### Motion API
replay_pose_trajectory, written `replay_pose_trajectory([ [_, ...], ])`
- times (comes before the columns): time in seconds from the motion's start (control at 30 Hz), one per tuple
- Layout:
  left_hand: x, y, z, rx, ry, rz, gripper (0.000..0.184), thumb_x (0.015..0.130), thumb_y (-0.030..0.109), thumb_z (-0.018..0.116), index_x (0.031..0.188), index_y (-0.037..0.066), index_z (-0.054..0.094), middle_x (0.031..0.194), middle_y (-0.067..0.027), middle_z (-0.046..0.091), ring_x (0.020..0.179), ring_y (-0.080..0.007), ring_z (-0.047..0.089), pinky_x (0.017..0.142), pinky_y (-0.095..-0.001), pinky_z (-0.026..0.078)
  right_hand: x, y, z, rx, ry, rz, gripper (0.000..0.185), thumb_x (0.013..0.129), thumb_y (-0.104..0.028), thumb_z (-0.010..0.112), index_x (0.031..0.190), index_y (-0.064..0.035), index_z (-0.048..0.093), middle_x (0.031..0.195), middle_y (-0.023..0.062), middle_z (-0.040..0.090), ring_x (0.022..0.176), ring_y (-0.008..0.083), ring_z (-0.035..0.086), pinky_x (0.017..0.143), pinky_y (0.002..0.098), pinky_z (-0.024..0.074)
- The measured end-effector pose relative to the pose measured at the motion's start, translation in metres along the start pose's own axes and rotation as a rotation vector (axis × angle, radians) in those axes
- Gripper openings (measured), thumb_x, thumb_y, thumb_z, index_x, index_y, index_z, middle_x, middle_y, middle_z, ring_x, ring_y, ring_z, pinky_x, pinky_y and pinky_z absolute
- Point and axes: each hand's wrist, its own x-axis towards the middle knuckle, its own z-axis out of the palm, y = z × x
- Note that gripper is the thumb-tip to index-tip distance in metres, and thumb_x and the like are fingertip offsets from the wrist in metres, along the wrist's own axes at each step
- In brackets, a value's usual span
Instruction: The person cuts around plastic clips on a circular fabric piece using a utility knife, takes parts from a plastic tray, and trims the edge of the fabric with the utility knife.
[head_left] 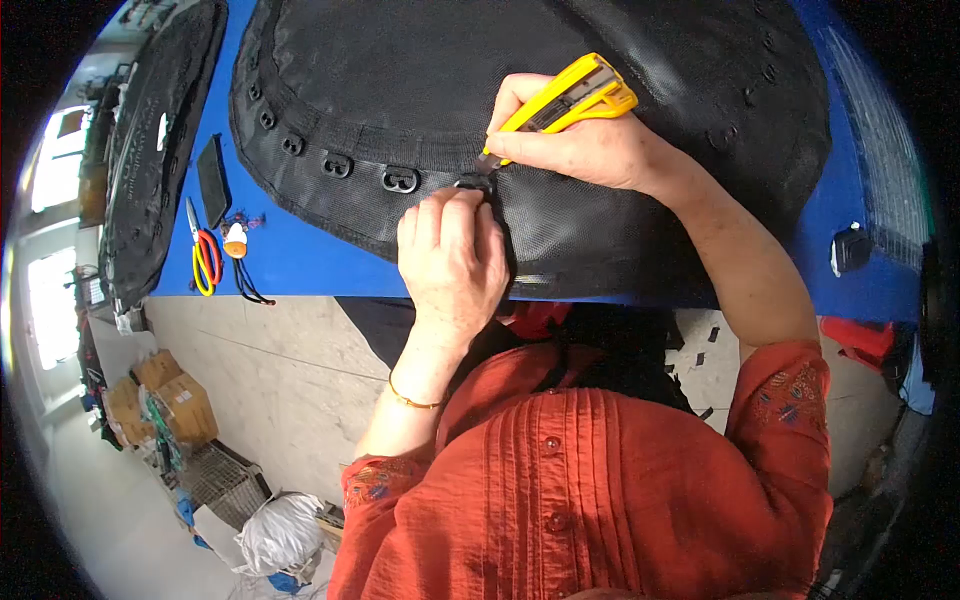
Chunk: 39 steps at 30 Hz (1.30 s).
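A large black mesh sheet (pixel 420 75) with a stitched rim lies over the blue table. Along its rim runs a row of black plastic buckles (pixel 401 180). My right hand (pixel 580 145) is closed round a yellow utility knife (pixel 570 95), its blade end pointing down to the rim. Close to that tip, my left hand (pixel 452 245) presses on the mesh with fingers bent over the edge, partly covering one buckle. Whether the fingers pinch the buckle or the fabric is hidden.
On the blue table (pixel 300 270) at left lie scissors (pixel 205 250), a dark flat phone-like object (pixel 213 180) and a small orange-and-white item (pixel 236 240). Another black mesh piece (pixel 160 150) lies farther left. Cardboard boxes (pixel 175 400) and a white sack (pixel 282 535) stand on the floor.
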Motion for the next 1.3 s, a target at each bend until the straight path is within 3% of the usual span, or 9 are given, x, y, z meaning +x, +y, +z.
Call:
replay_pose_trajectory([
  [0.23, 0.013, -0.01, -0.001, 0.016, -0.004, -0.085, 0.02, 0.088, 0.013, 0.073, 0.108, 0.009, 0.069, 0.095, -0.0075, 0.066, 0.083, -0.0284, 0.061, 0.075, -0.0394, 0.047, 0.003, -0.007, -0.006, -0.129, -0.053, 0.072, 0.012, 0.095, -0.017, 0.069, 0.096, -0.0062, 0.064, 0.086, 0.002, 0.067, 0.084, 0.0084, 0.065, 0.075, 0.0244, 0.0516],
  [0.67, 0.01, -0.012, 0.005, 0.049, 0.031, -0.054, 0.023, 0.087, 0.01, 0.072, 0.11, 0.012, 0.071, 0.093, -0.0058, 0.063, 0.083, -0.0253, 0.059, 0.075, -0.0384, 0.044, 0.0, -0.005, -0.015, 0.006, -0.142, 0.096, 0.012, 0.096, -0.018, 0.068, 0.096, -0.0066, 0.064, 0.086, 0.0011, 0.065, 0.082, 0.0075, 0.062, 0.075, 0.0243, 0.0506],
  [0.77, 0.011, -0.012, 0.002, 0.056, -0.01, -0.034, 0.024, 0.086, 0.007, 0.071, 0.109, 0.012, 0.072, 0.094, -0.0058, 0.062, 0.083, -0.0251, 0.059, 0.075, -0.0382, 0.045, 0.001, 0.0, -0.015, 0.044, -0.099, 0.105, 0.012, 0.096, -0.018, 0.067, 0.096, -0.0067, 0.064, 0.087, 0.0005, 0.065, 0.082, 0.0071, 0.062, 0.076, 0.0238, 0.0505],
  [0.93, 0.007, -0.016, 0.003, 0.029, -0.003, 0.016, 0.027, 0.084, 0.003, 0.069, 0.109, 0.01, 0.071, 0.099, -0.0075, 0.064, 0.085, -0.0253, 0.06, 0.076, -0.038, 0.047, 0.001, 0.005, -0.012, -0.024, 0.05, -0.095, 0.013, 0.098, -0.019, 0.068, 0.1, -0.0066, 0.065, 0.09, 0.0002, 0.066, 0.085, 0.0059, 0.062, 0.076, 0.0237, 0.051],
  [1.03, 0.005, -0.015, 0.002, 0.08, 0.008, 0.072, 0.029, 0.082, 0.001, 0.068, 0.111, 0.006, 0.07, 0.103, -0.0094, 0.066, 0.086, -0.0262, 0.061, 0.077, -0.0382, 0.048, 0.003, 0.004, -0.002, 0.1, 0.11, -0.045, 0.012, 0.093, -0.016, 0.072, 0.098, -0.0065, 0.067, 0.085, 0.0021, 0.068, 0.083, 0.0107, 0.065, 0.075, 0.0263, 0.0521],
  [1.13, 0.0, -0.009, -0.002, 0.101, -0.007, 0.095, 0.031, 0.082, 0.001, 0.068, 0.113, 0.003, 0.069, 0.106, -0.0112, 0.067, 0.086, -0.0273, 0.062, 0.08, -0.0387, 0.05, 0.0, 0.0, 0.004, 0.17, 0.087, 0.014, 0.012, 0.091, -0.016, 0.073, 0.095, -0.007, 0.065, 0.085, 0.0013, 0.067, 0.083, 0.0098, 0.065, 0.074, 0.0259, 0.0517],
  [1.3, -0.002, -0.009, -0.003, 0.08, 0.003, 0.077, 0.032, 0.083, -0.003, 0.069, 0.114, 0.004, 0.069, 0.106, -0.0109, 0.068, 0.087, -0.0286, 0.064, 0.079, -0.0385, 0.053, -0.004, -0.005, 0.01, 0.054, 0.081, 0.057, 0.015, 0.091, -0.017, 0.073, 0.094, -0.006, 0.064, 0.084, 0.0023, 0.065, 0.082, 0.0101, 0.062, 0.073, 0.0274, 0.0501],
])
